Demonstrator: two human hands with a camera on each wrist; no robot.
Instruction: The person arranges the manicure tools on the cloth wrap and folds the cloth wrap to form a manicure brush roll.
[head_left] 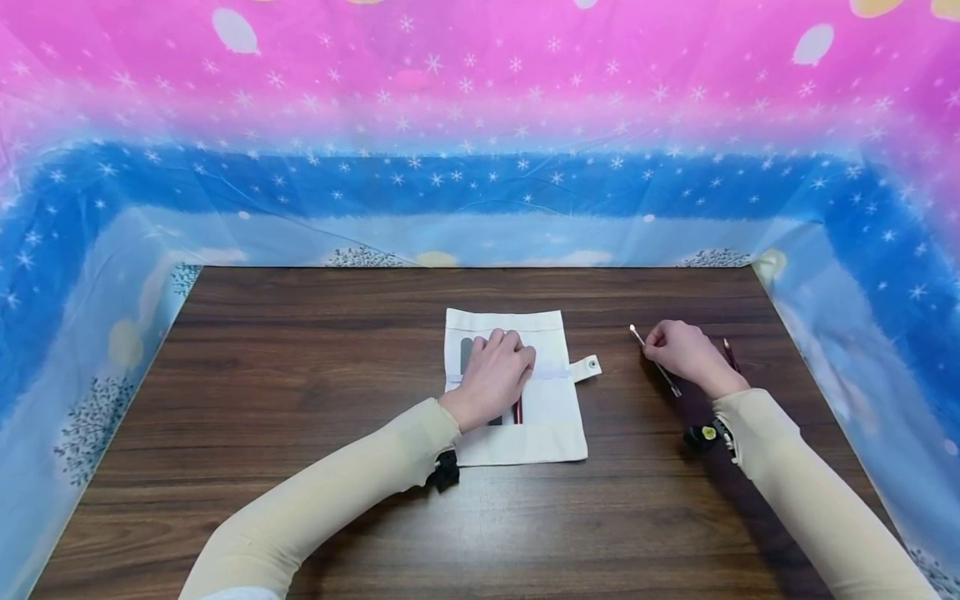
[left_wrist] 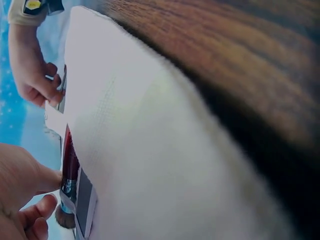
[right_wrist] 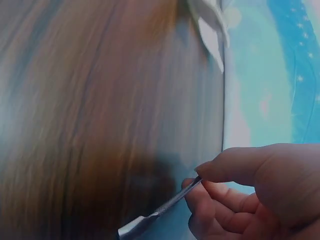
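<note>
On the white fabric pouch, spread out on the table, rests my left hand with its fingers bent downward. Its thumb touches a makeup brush with a dark red handle, metal collar and brown bristles, lying under a pale band. Whether these fingers pinch the band or only press is something I cannot tell. Beside the brush a grey flat strip shows partly beneath the hand. To the right, my right hand pinches a slim metal cuticle pusher between thumb and forefinger; it has a textured shaft and flattened end.
A strap with a metal snap sticks out from the pouch's right side. Beyond my right hand lies a thin dark red stick. Patterned cloth hangs along the back and sides of the brown wooden table.
</note>
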